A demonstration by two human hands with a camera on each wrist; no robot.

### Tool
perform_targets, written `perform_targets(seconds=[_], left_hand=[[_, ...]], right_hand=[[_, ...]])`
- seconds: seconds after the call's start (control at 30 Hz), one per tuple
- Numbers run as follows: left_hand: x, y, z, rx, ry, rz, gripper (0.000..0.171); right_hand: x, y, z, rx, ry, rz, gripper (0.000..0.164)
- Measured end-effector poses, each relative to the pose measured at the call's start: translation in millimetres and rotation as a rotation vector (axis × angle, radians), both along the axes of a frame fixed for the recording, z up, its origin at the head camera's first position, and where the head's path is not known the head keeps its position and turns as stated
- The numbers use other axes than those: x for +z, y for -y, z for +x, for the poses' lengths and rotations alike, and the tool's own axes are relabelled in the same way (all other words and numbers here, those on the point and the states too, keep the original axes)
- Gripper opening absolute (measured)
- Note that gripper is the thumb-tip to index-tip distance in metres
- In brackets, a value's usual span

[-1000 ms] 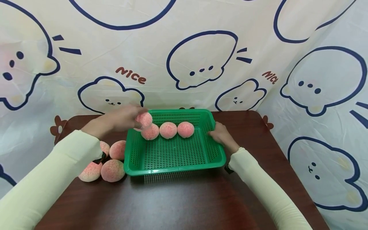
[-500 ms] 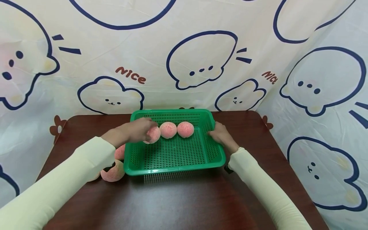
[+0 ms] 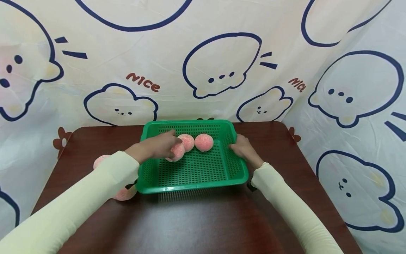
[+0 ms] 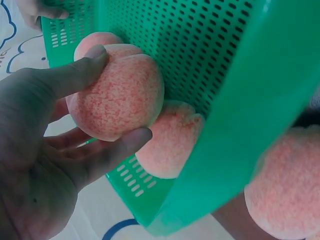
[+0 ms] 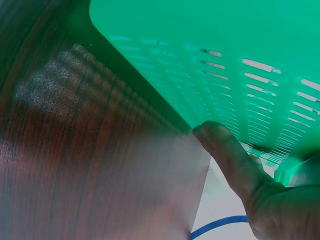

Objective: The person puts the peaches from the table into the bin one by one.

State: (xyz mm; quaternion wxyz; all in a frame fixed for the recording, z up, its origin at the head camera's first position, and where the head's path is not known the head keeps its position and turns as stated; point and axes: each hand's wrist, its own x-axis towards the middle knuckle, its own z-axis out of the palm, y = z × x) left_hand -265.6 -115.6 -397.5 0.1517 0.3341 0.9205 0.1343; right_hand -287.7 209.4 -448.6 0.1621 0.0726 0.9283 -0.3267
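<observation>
My left hand (image 3: 160, 145) grips a pink fuzzy peach (image 4: 120, 95) between thumb and fingers, over the left part of a green perforated plastic basket (image 3: 193, 186). Beside the held peach in the head view are a middle peach (image 3: 187, 142) and a right peach (image 3: 204, 142), in a row near the back wall. A further peach (image 4: 172, 140) lies in the basket close to the held one in the left wrist view, mostly hidden by my hand from above. My right hand (image 3: 245, 149) holds the basket's right rim, its thumb (image 5: 220, 142) along the outer wall.
The basket stands on a dark wooden table (image 3: 203, 222). Left of it, partly behind my left sleeve, lie more peaches, one at the back (image 3: 99, 160) and one by the basket's front corner (image 3: 125, 193). A printed cloth (image 3: 171, 70) hangs close behind the table.
My left hand has come from above the basket's back left corner down and rightward with the peach, close to the row. My right hand stays on the rim.
</observation>
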Motion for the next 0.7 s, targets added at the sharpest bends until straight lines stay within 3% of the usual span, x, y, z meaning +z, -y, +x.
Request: perform_targets(seconds=[0.23, 0.7], left_hand=[[-5.6, -8, 3.2, 0.016, -0.008, -0.065, 0.051], [-15.7, -16, 4.8, 0.043, -0.001, -0.098, 0.053]], right_hand=[[-0.6, 1, 0.1, 0.003, -0.01, -0.005, 0.051], [0.6, 0, 2.0, 0.01, -0.025, -0.01, 0.049]])
